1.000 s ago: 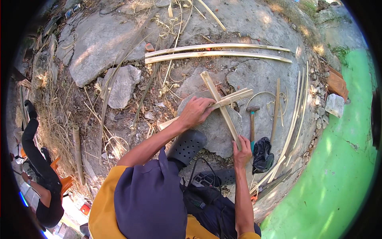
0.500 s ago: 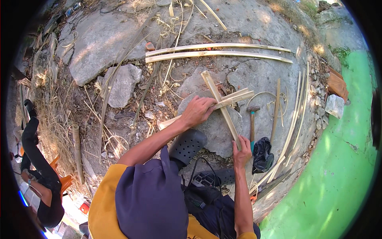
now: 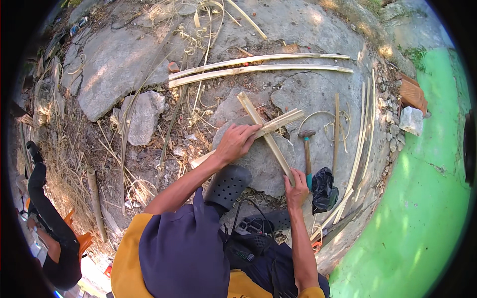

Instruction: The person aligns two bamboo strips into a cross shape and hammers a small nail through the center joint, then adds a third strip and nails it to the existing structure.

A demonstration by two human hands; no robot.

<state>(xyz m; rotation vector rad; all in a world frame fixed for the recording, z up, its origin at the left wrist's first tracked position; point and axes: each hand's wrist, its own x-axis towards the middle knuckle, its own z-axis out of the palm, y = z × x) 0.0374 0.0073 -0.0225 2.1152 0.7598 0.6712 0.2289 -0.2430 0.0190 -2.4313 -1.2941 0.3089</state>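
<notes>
Pale split bamboo pieces form a cross in front of me. One long bamboo strip (image 3: 275, 150) slants from upper left down to my right hand (image 3: 296, 189), whose fingers are closed round its near end. Two more bamboo strips (image 3: 288, 118) lie across it, side by side at their right ends. My left hand (image 3: 237, 143) is closed on these crosswise strips just left of the crossing; their left part runs under my wrist and reappears beyond my forearm. Right of the cross lie a hammer (image 3: 307, 154) with a wooden and teal handle and a black plastic bag (image 3: 324, 190).
Two long bamboo strips (image 3: 263, 63) lie beyond the cross on broken concrete. More thin strips (image 3: 365, 134) lie at the right, beside a green floor (image 3: 397, 213). A loose stone slab (image 3: 144, 118) is at left. Another person (image 3: 54, 238) sits at far left.
The whole view has shifted slightly, moving the ground things left. Both hands keep their hold on the bamboo strips, and the cross looks the same.
</notes>
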